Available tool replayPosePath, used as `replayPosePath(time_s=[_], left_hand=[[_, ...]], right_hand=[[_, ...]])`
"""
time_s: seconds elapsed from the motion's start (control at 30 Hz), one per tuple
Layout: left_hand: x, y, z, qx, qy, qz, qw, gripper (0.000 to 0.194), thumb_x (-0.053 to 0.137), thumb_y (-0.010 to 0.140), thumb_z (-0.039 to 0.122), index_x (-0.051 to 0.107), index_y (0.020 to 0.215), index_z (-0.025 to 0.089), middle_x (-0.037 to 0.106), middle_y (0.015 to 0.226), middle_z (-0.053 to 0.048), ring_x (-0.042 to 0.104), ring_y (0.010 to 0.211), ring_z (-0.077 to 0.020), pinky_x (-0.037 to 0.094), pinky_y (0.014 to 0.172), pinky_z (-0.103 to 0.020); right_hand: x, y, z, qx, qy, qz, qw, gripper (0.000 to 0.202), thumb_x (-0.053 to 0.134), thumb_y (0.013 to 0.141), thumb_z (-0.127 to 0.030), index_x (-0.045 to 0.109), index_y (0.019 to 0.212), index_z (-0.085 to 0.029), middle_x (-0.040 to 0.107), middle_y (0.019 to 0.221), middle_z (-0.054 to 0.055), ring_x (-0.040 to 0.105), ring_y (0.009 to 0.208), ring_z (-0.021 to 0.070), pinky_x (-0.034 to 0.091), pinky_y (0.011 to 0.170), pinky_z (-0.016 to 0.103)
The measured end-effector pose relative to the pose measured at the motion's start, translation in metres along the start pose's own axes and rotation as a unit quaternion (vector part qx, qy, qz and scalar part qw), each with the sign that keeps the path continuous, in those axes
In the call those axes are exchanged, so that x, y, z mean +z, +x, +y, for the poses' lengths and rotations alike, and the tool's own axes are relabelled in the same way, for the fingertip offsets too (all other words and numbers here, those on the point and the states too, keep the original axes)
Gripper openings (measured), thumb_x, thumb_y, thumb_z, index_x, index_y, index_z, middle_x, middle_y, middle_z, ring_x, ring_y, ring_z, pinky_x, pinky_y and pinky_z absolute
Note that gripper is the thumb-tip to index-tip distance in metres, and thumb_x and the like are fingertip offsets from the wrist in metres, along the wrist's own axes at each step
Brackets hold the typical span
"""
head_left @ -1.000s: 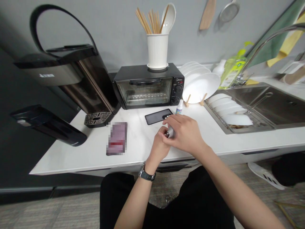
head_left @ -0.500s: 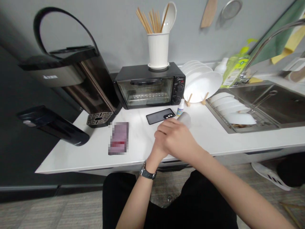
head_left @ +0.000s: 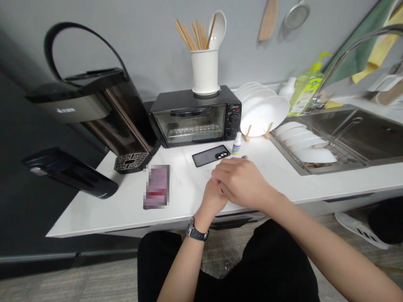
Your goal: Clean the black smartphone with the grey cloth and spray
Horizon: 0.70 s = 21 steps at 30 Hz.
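Observation:
My left hand, with a dark-strapped watch on its wrist, is mostly covered by my right hand. The fingers of both are curled and pressed together above the counter's front part. A small grey bit shows just past my right knuckles; what it belongs to is hidden. Beyond the hands lies a dark phone case with camera cut-outs. A small white spray bottle stands beside it. Left of the hands, a pixelated, purplish flat object lies on the white counter.
A toaster oven carries a white chopstick holder. At left are a large dispenser and a dark bottle. Racked plates, green soap and a sink with bowls are at right. Another person's shoe shows below.
My joined hands have moved slightly right and toward me. The grey thing beyond my right hand showed larger before and is now mostly hidden. The view has tilted up a little.

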<state>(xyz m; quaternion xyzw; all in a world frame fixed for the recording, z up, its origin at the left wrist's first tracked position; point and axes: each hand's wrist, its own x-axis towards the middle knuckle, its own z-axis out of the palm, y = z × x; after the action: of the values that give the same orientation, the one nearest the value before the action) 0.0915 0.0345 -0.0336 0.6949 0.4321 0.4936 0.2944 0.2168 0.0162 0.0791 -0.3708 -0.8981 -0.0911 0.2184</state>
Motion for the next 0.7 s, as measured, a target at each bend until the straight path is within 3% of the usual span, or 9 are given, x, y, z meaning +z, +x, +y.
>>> replayPosePath(time_s=[0.07, 0.13, 0.3, 0.4, 0.5, 0.6, 0.7], left_hand=[[-0.002, 0.003, 0.003, 0.001, 0.02, -0.059, 0.998, 0.013, 0.061, 0.088, 0.015, 0.065, 0.099, 0.021, 0.07, 0.099, -0.006, 0.066, 0.092, -0.023, 0.054, 0.08, -0.034], [-0.004, 0.006, 0.003, 0.007, 0.04, -0.079, 0.996, 0.013, 0.058, 0.088, 0.011, 0.063, 0.096, 0.02, 0.07, 0.099, -0.006, 0.066, 0.094, -0.0223, 0.053, 0.083, -0.033], [-0.016, 0.004, 0.005, 0.03, 0.063, -0.092, 0.993, 0.02, 0.056, 0.089, 0.008, 0.068, 0.1, 0.02, 0.073, 0.105, -0.006, 0.068, 0.101, -0.0224, 0.053, 0.088, -0.032], [-0.027, 0.001, 0.013, 0.036, 0.084, -0.143, 0.986, 0.021, 0.058, 0.095, 0.016, 0.068, 0.114, 0.022, 0.072, 0.115, -0.005, 0.068, 0.108, -0.0216, 0.052, 0.094, -0.033], [-0.038, 0.001, 0.018, 0.051, 0.128, -0.222, 0.965, 0.033, 0.061, 0.1, 0.036, 0.062, 0.131, 0.023, 0.066, 0.13, -0.006, 0.063, 0.122, -0.0242, 0.048, 0.11, -0.039], [-0.042, -0.001, 0.012, 0.062, 0.144, -0.249, 0.956, 0.046, 0.057, 0.102, 0.045, 0.054, 0.143, 0.023, 0.06, 0.137, -0.009, 0.057, 0.131, -0.0249, 0.044, 0.117, -0.042], [-0.038, -0.004, 0.0, 0.054, 0.158, -0.219, 0.961, 0.066, 0.064, 0.099, 0.046, 0.039, 0.155, 0.023, 0.054, 0.144, -0.013, 0.051, 0.138, -0.0278, 0.042, 0.12, -0.046]], right_hand=[[-0.005, -0.001, 0.001, 0.137, -0.018, 0.022, 0.99, 0.005, 0.067, 0.081, -0.023, 0.069, 0.083, -0.018, 0.069, 0.075, 0.006, 0.057, 0.069, 0.0213, 0.032, 0.061, 0.034], [-0.007, -0.002, 0.0, 0.18, -0.033, 0.029, 0.983, 0.011, 0.067, 0.083, -0.026, 0.069, 0.076, -0.018, 0.071, 0.073, 0.007, 0.058, 0.067, 0.0215, 0.03, 0.059, 0.034], [0.004, -0.015, 0.01, 0.006, 0.041, 0.009, 0.999, 0.028, 0.061, 0.1, -0.035, 0.073, 0.079, -0.021, 0.074, 0.072, 0.004, 0.063, 0.065, 0.018, 0.032, 0.058, 0.031], [0.018, -0.036, 0.032, -0.025, 0.128, 0.081, 0.988, 0.032, 0.058, 0.104, -0.041, 0.073, 0.082, -0.022, 0.077, 0.076, 0.002, 0.069, 0.067, 0.016, 0.041, 0.061, 0.028], [0.035, -0.06, 0.051, -0.015, 0.233, 0.151, 0.961, 0.028, 0.055, 0.106, -0.036, 0.072, 0.09, -0.021, 0.079, 0.086, 0.004, 0.073, 0.077, 0.016, 0.051, 0.071, 0.027], [0.052, -0.078, 0.056, 0.067, 0.256, 0.173, 0.949, 0.032, 0.047, 0.108, -0.042, 0.07, 0.101, -0.021, 0.077, 0.093, 0.007, 0.073, 0.085, 0.02, 0.056, 0.078, 0.032], [0.067, -0.087, 0.046, 0.2, 0.205, 0.168, 0.943, 0.037, 0.044, 0.107, -0.046, 0.067, 0.119, -0.02, 0.076, 0.112, 0.013, 0.071, 0.103, 0.026, 0.057, 0.091, 0.041]])
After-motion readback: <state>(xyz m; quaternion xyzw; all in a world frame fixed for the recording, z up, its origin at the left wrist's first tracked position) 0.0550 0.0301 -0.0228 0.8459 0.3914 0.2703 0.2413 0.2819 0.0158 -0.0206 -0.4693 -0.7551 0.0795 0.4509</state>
